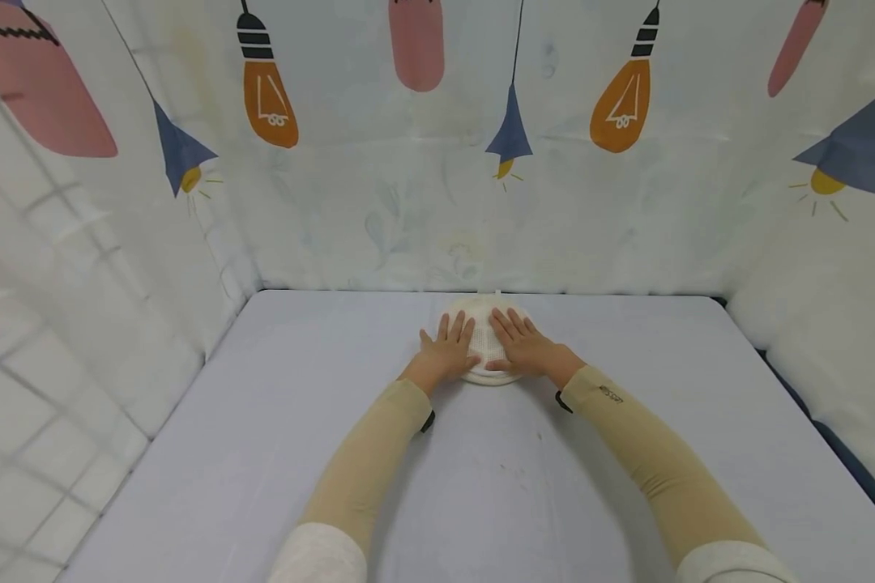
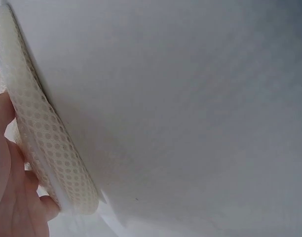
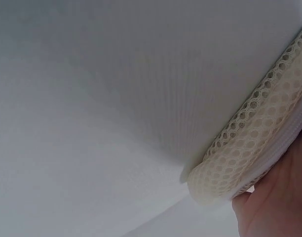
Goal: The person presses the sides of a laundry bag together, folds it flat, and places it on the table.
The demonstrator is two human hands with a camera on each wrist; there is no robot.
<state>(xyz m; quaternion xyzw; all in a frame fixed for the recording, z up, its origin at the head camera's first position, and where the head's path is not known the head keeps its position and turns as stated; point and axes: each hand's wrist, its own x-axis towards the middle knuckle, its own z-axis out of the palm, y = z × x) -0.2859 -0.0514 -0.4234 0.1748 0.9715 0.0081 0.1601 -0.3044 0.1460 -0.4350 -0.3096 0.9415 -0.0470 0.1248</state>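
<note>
A round cream mesh laundry bag (image 1: pixel 485 342) lies at the far edge of the table. My left hand (image 1: pixel 443 356) rests on its left side with the fingers spread and straight. On the opposite side, my right hand (image 1: pixel 528 350) lies with fingers extended over the mesh. Up close in the left wrist view, the bag's honeycomb mesh side (image 2: pixel 55 143) shows beside the left fingers. The right wrist view shows the same mesh (image 3: pixel 240 148) with a white zipper-like band (image 3: pixel 282 143) along it, against the right hand (image 3: pixel 279 202). The hands cover parts of the bag's top.
A white-covered table (image 1: pixel 277 421) spreads out below the arms. Behind it hangs a pale curtain (image 1: pixel 423 202) printed with lamps and bulbs. More light fabric (image 1: pixel 44 364) closes off the left, with a grid showing through. Whitish fabric (image 1: pixel 831 324) stands along the right edge.
</note>
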